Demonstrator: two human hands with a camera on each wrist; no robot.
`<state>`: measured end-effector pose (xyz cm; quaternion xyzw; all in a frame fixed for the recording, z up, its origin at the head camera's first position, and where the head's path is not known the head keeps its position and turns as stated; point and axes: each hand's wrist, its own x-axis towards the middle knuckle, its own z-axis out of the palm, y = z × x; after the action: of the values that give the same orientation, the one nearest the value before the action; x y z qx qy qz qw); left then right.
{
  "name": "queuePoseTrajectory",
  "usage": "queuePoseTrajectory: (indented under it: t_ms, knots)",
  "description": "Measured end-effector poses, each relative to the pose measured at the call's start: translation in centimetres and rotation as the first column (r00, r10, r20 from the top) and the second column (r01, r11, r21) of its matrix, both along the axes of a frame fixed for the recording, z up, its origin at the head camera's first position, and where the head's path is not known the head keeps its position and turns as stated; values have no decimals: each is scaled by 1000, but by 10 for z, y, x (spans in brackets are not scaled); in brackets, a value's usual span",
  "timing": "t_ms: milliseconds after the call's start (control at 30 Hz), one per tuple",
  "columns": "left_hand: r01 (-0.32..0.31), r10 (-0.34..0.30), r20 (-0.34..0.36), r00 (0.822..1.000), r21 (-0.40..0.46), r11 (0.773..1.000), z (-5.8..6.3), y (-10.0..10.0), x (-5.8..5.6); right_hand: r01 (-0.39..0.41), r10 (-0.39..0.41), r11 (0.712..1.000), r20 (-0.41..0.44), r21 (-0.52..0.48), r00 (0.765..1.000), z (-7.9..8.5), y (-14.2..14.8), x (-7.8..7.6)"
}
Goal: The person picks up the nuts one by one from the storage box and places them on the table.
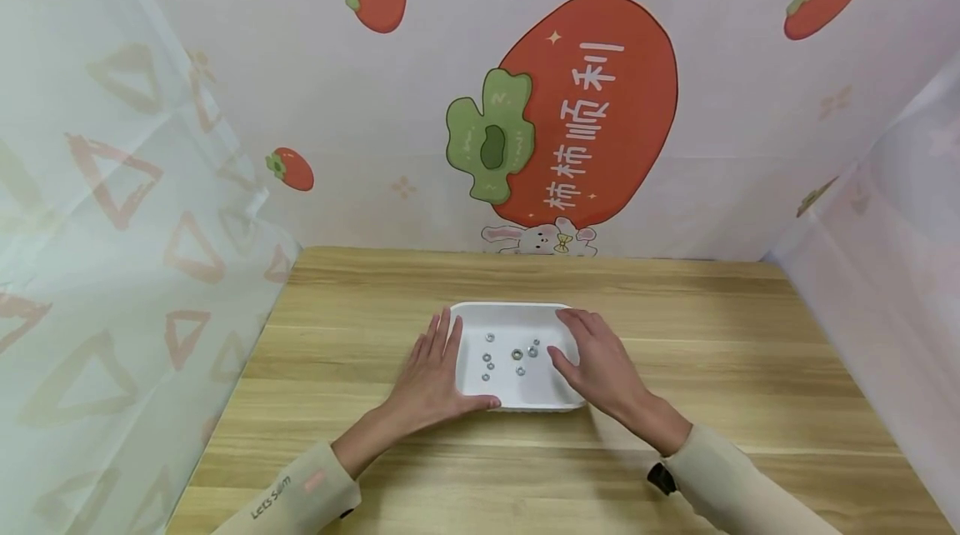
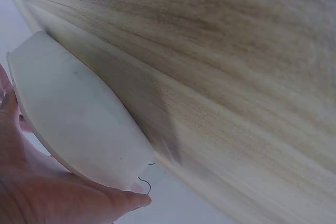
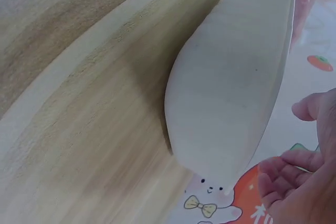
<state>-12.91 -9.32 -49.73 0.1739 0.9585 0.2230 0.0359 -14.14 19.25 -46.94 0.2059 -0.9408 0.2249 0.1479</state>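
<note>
Fingers (image 1: 453, 342) straight, the left hand (image 1: 426, 385) touches the left edge of the tray (image 1: 543, 392) of metal nuts (image 1: 517, 355); the right hand (image 1: 606, 364), fingers loosely bent, hovers by the right.

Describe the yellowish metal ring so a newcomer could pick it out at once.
On the wooden table sits a white tray with small metal rings scattered inside. Near the tray's middle in the head view, just left of a silvery ring, lies the yellowish ring. Its brassy tint sets it apart from its silvery neighbours.
</note>
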Motion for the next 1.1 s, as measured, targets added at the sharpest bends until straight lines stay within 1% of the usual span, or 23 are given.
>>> queuePoseTrajectory:
  t_ms: [167, 300, 400, 533, 667, 933, 1100]
  knots:
    - [9, -9, -9, 1000, 12, 1000, -1, -1, -1, -36, 35, 999, 27, 35, 999, 0, -7, -2]
    - [7, -6, 17, 1000, -15, 1000, 1, -1, -2, -66, 60, 996, 97, 53, 993, -2, -11, -4]
    - [6, -6, 23, 1000, -31, 1000, 2, -1, -2, -81, 68, 993, 146, 84, 987, -5, -14, -6]
    - [8, -7, 21, 1000, -36, 999, 4, 0, -1, -106, 85, 988, 175, 115, 981, -8, -18, -8]
    - [9, -9, 19, 1000, -39, 999, 4, 0, -2, -127, 103, 985, 191, 117, 976, -11, -23, -10]
    - [8, -7, 15, 1000, -42, 999, 5, 0, -1, -130, 99, 985, 255, 109, 962, -16, -33, -13]
    - [6, -5, 17, 1000, -41, 999, 6, 0, -1, -147, 114, 983, 270, 106, 956, -20, -36, -14]
